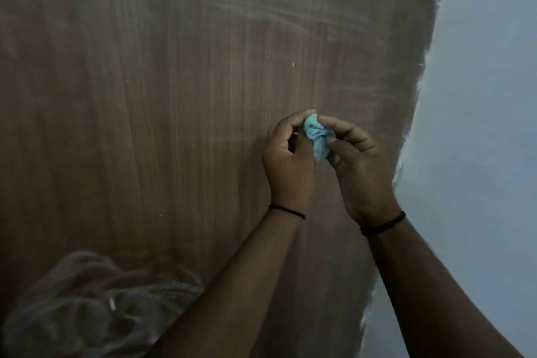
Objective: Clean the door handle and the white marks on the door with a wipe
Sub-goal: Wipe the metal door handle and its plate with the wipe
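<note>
Both hands, left hand [287,154] and right hand [360,166], pinch a crumpled, seemingly damp wipe [316,136] before the door [174,96]

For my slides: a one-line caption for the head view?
Both hands, left and right, bunch a blue wipe before a smeared brown door.

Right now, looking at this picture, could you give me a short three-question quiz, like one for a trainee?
1. True or false: only one hand touches the wipe.
2. Which is in view? A) the door handle B) white specks on the door C) a bucket
3. Fill in: each wrist wears a thin black ____.

Key:
1. False: the left hand and the right hand both pinch the crumpled blue-green wipe.
2. B; one white speck sits above the hands.
3. band.
</note>
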Action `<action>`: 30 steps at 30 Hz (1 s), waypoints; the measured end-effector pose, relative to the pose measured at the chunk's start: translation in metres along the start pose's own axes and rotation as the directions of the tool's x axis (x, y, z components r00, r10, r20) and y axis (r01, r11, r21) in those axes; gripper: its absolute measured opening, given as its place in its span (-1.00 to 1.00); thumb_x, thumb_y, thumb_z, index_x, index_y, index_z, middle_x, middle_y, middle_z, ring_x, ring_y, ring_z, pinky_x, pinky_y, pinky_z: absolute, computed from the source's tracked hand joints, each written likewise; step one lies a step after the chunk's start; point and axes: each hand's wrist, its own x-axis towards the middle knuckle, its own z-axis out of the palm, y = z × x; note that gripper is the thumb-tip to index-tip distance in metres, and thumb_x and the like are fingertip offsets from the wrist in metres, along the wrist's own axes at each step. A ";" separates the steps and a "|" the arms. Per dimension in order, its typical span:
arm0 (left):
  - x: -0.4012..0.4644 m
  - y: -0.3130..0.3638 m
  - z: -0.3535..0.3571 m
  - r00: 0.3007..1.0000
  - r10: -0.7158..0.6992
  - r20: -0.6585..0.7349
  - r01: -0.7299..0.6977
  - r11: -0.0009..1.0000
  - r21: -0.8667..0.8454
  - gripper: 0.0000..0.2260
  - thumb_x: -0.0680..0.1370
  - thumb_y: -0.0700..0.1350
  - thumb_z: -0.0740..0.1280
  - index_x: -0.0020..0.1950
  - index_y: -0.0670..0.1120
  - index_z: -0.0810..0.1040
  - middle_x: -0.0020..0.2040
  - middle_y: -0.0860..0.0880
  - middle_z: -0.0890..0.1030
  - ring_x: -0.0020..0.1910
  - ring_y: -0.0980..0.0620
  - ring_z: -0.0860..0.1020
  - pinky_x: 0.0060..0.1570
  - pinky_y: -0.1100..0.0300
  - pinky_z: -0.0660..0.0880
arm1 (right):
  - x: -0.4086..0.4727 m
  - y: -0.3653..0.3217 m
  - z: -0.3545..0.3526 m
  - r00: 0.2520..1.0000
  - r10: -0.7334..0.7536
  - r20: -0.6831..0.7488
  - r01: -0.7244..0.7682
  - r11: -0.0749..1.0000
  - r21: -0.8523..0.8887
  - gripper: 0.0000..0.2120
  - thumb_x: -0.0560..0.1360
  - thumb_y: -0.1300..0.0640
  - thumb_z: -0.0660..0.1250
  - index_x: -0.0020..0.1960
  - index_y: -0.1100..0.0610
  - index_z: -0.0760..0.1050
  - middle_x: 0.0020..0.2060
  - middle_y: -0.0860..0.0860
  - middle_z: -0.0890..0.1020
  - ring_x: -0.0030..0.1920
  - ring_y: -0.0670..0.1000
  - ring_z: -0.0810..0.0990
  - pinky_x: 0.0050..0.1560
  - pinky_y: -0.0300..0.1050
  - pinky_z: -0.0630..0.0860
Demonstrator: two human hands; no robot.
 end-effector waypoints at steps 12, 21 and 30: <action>-0.028 0.040 -0.118 0.990 0.106 -0.094 -0.069 0.940 0.334 -0.78 0.50 -0.40 0.25 -0.04 -0.16 0.63 -0.01 -0.17 0.63 -0.02 -0.02 0.60 -0.01 0.09 0.53 | -0.045 0.039 0.090 0.989 0.128 0.079 -0.146 0.938 0.315 -0.66 0.44 0.49 0.36 0.17 0.25 0.47 -0.04 0.14 0.65 -0.04 -0.02 0.64 0.05 -0.16 0.60; -0.079 0.059 -0.206 0.971 0.217 -0.097 -0.114 0.781 0.615 -0.88 0.54 -0.22 0.39 0.05 -0.19 0.65 -0.03 -0.10 0.65 -0.06 0.11 0.63 -0.05 0.29 0.55 | -0.115 0.079 0.153 0.969 0.168 0.182 -0.229 0.885 0.405 -0.86 0.56 0.23 0.34 0.09 0.16 0.63 0.02 0.12 0.70 0.08 0.11 0.66 0.08 -0.05 0.60; -0.146 0.020 -0.279 0.960 0.269 -0.081 -0.160 0.761 0.628 -0.89 0.52 -0.18 0.42 0.02 -0.17 0.65 -0.05 -0.10 0.67 -0.05 0.00 0.65 -0.04 0.07 0.61 | -0.202 0.153 0.166 0.956 0.059 0.288 -0.194 0.862 0.468 -0.64 0.51 0.32 0.38 0.28 0.14 0.50 0.14 0.11 0.66 0.18 0.09 0.63 0.10 -0.15 0.57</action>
